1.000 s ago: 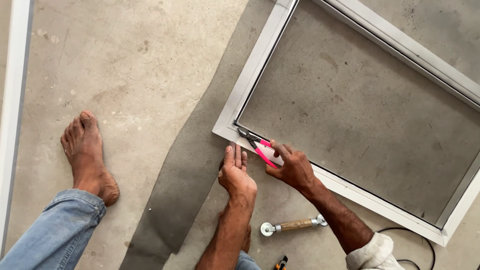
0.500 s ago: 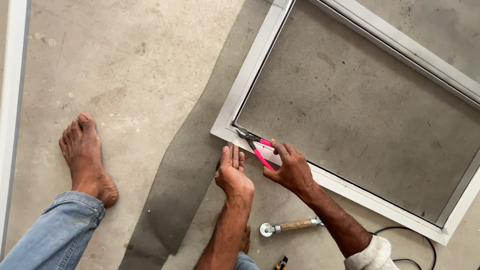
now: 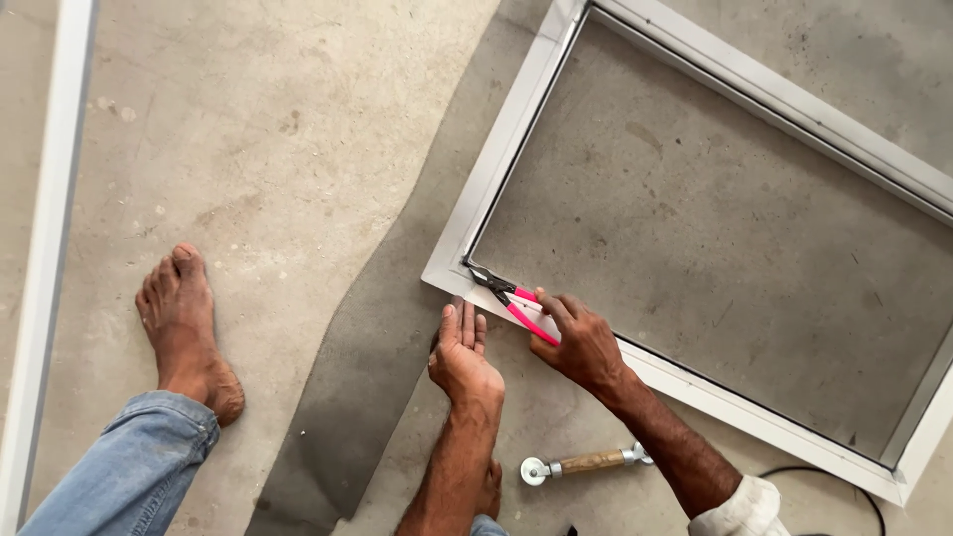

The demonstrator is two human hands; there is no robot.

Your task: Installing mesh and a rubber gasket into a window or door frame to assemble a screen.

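Observation:
My right hand [image 3: 578, 342] grips pink-handled pliers [image 3: 508, 294] whose dark jaws reach into the near left corner of a white window-screen frame [image 3: 496, 164] lying on the concrete floor. My left hand [image 3: 462, 357] lies flat, fingers together, pressing on the frame's near rail right beside that corner. Grey mesh [image 3: 715, 228] is stretched across the frame, and a loose strip of surplus mesh [image 3: 347, 397] trails out over the floor to the left of the frame.
A spline roller [image 3: 581, 464] with a wooden handle lies on the floor between my forearms. My bare left foot [image 3: 184, 323] and jeans leg [image 3: 129, 476] are at the left. A white bar [image 3: 45, 248] runs along the left edge. A black cable [image 3: 854, 486] curls at lower right.
The view has shifted slightly; both hands stay at the frame corner. My right hand has nudged the pliers a little further toward the corner.

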